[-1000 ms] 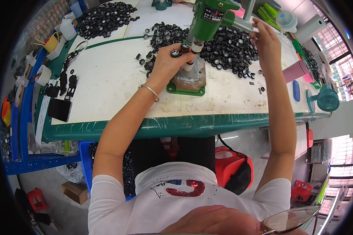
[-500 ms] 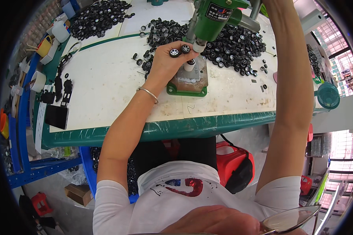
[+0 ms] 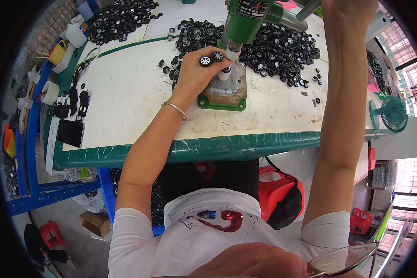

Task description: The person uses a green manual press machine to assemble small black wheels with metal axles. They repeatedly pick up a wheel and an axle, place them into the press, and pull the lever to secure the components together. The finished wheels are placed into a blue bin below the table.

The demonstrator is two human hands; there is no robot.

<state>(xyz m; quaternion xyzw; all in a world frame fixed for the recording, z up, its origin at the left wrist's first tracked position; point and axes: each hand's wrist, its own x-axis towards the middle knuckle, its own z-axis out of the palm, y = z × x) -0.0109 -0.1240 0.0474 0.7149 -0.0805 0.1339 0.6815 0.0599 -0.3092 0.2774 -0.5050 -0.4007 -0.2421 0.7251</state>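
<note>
My left hand (image 3: 195, 69) is closed on small black toy wheels with silver hubs (image 3: 205, 61), two of which show above the fingers. Its fingertips are beside the white tip (image 3: 232, 53) of a green hand press (image 3: 247, 23). Just below them, another wheel (image 3: 226, 70) sits on a white post (image 3: 224, 75) on the press's metal base (image 3: 228, 96). At the upper edge my right hand (image 3: 347, 13) is closed on the press's metal lever (image 3: 308, 9); its fingers are partly out of view.
Heaps of black wheels (image 3: 282, 55) lie behind and beside the press, another heap (image 3: 120, 21) at the far left. A phone (image 3: 71, 133) and black parts (image 3: 82, 105) lie on the left. A green fan (image 3: 394, 114) stands right, a red stool (image 3: 280, 194) below the table edge.
My right hand has come down and rightward, and the lever has swung with it. My left hand stays beside the press tip with the wheels. The whole view has shifted slightly.
</note>
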